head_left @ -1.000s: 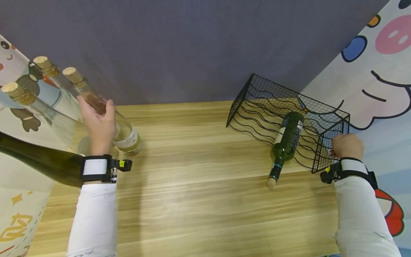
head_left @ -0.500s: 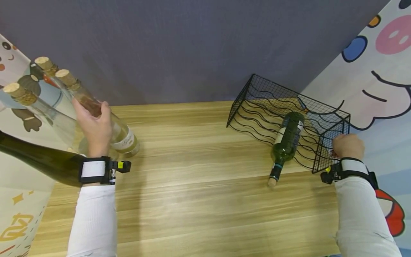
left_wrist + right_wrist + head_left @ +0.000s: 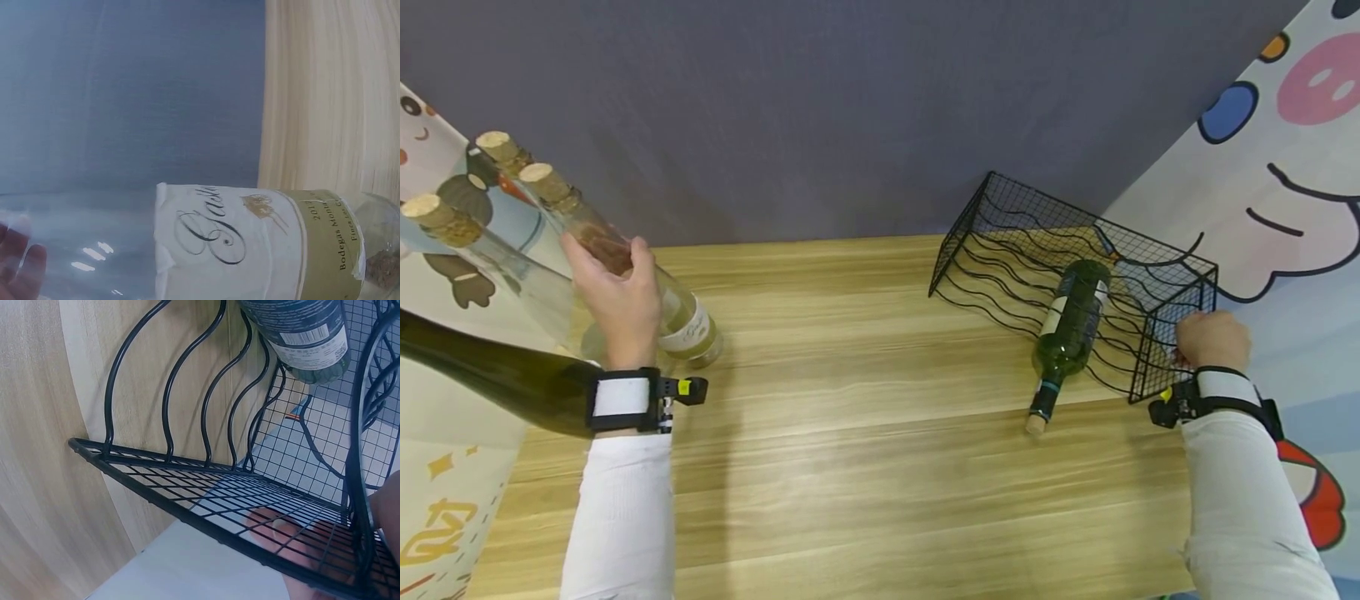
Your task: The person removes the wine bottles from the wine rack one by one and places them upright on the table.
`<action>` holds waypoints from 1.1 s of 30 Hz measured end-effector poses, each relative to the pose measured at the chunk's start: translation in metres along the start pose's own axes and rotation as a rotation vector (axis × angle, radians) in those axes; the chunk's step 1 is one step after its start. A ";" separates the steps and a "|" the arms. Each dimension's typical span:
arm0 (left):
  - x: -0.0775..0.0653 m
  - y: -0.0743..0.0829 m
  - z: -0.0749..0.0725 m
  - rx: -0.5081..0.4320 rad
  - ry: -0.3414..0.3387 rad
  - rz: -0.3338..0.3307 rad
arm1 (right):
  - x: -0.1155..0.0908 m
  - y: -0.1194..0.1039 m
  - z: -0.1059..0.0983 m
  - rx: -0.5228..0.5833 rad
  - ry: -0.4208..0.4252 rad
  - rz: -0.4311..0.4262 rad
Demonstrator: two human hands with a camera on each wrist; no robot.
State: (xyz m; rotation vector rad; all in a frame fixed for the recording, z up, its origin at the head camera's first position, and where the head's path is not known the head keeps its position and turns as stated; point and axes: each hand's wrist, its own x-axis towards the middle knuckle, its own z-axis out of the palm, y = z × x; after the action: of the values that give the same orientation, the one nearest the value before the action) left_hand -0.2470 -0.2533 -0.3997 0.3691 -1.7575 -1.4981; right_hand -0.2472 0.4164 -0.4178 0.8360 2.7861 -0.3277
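My left hand [image 3: 621, 308] grips a clear glass wine bottle [image 3: 685, 321] around its upper body. Its cork points up and to the left, and the left wrist view shows its white and gold label [image 3: 231, 244]. Over at the right, my right hand [image 3: 1213, 340] holds the near end of a black wire wine rack [image 3: 1141, 358], with fingers behind the mesh end panel in the right wrist view. A green wine bottle [image 3: 1071, 329] lies in the rack, its corked neck sticking out toward me.
Two more clear corked bottles [image 3: 527, 283] stand at the left, beside the held one. A large dark green bottle [image 3: 490, 367] leans in from the left edge, close to my left wrist. A grey wall panel [image 3: 850, 125] rises behind the wooden table [image 3: 865, 467].
My left hand and the clear bottle have shifted a little to the left, its cork now overlapping the clear bottle behind. The right hand and the rack have stayed put.
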 end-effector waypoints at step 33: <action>-0.033 0.090 0.035 -0.027 0.372 0.553 | -0.002 -0.002 -0.001 0.017 0.013 -0.051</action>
State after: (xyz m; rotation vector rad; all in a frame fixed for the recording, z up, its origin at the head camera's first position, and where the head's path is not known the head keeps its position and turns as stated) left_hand -0.2269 -0.1833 -0.3283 0.1180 -1.3906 -0.9822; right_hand -0.2469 0.4146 -0.4160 0.7745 2.8245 -0.3556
